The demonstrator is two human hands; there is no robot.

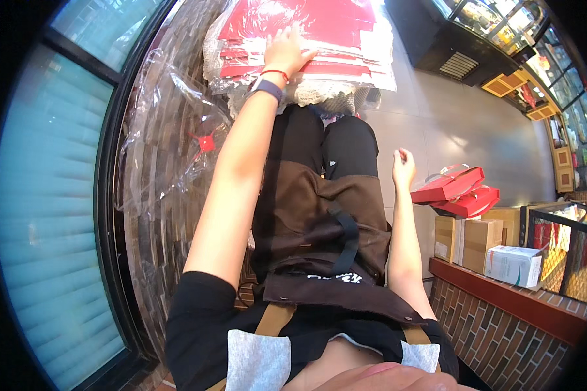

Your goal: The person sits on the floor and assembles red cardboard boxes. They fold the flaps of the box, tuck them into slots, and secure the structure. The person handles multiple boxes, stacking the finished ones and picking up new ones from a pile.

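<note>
My left hand lies with fingers spread on a stack of flat red sheets or folded bags wrapped in clear plastic. It presses on the wrap near the stack's front edge and grasps nothing. A dark watch and a red cord circle that wrist. Beyond my right knee, my right hand hangs in the air, its fingers curled in and nothing visible in them. Two red gift bags with ribbon handles are to its right, apart from it.
Loose clear plastic wrap with a red piece covers the wood-patterned surface on my left, beside a window. Cardboard boxes and a white box stand on a brick-faced ledge at right. Display cases line the far right.
</note>
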